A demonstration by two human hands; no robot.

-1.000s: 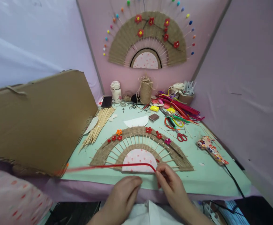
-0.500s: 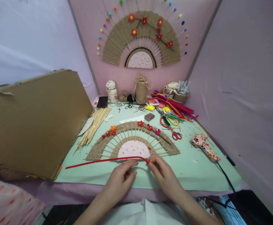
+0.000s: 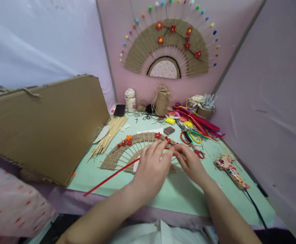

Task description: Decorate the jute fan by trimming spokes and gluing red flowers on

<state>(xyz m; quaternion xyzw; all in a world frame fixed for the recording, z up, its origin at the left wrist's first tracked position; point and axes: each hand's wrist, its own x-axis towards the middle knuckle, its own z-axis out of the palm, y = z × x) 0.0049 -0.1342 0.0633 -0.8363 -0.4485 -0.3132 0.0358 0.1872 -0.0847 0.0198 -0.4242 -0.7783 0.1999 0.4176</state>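
Note:
A long red pipe cleaner (image 3: 112,175) slants from the front left up under my left hand (image 3: 151,167). That hand is closed around it, its fingers bent over the stem. My right hand (image 3: 191,166) pinches the far end near the left fingertips, and a short red bit shows between the two hands. Below them lies a woven twine fan (image 3: 109,158) with stick ribs, trimmed with red and orange flowers; my hands hide its middle and right side.
Wooden sticks (image 3: 109,135) and a cardboard sheet (image 3: 46,125) are on the left. A twine spool (image 3: 162,101), red pipe cleaners (image 3: 201,118) and scissors (image 3: 199,153) lie behind. A patterned glue gun (image 3: 231,171) rests at right. A finished fan (image 3: 135,54) hangs on the wall.
Both hands have risen from the table's front to over the fan, bringing the pipe cleaner along. Its free end now slopes down to the left. The camera view has shifted left.

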